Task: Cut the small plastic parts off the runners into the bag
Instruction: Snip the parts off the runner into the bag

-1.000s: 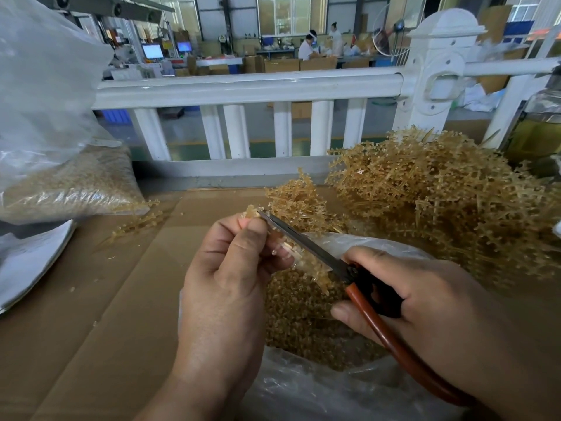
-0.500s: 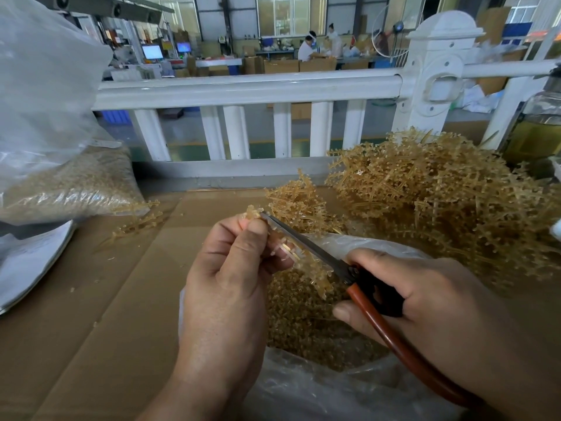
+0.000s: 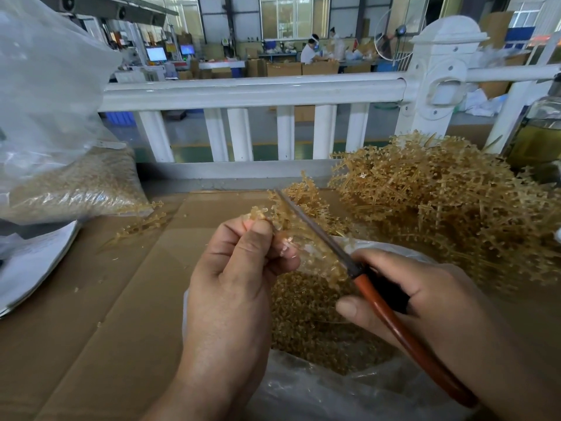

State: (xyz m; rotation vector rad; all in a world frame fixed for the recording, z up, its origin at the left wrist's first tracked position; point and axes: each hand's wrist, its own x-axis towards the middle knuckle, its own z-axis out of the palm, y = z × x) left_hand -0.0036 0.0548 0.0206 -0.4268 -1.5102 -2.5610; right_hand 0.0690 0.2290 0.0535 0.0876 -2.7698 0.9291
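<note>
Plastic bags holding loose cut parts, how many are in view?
2. An open bag at the bottom centre, nearest the camera, and a fuller bag lying at the far left. More may sit out of frame.

Amber runner [image 3: 321, 265] beside the scissors [image 3: 318, 235], over clear bag [image 3: 303, 393] of cut parts [image 3: 309, 317]

No legible text anywhere. Paper sheet [image 3: 33, 262] at the left edge carries faint print, too blurred to read. Monitor screens [image 3: 156, 54] upper left and the small sign [image 3: 225, 41] at top centre: unreadable too.
</note>
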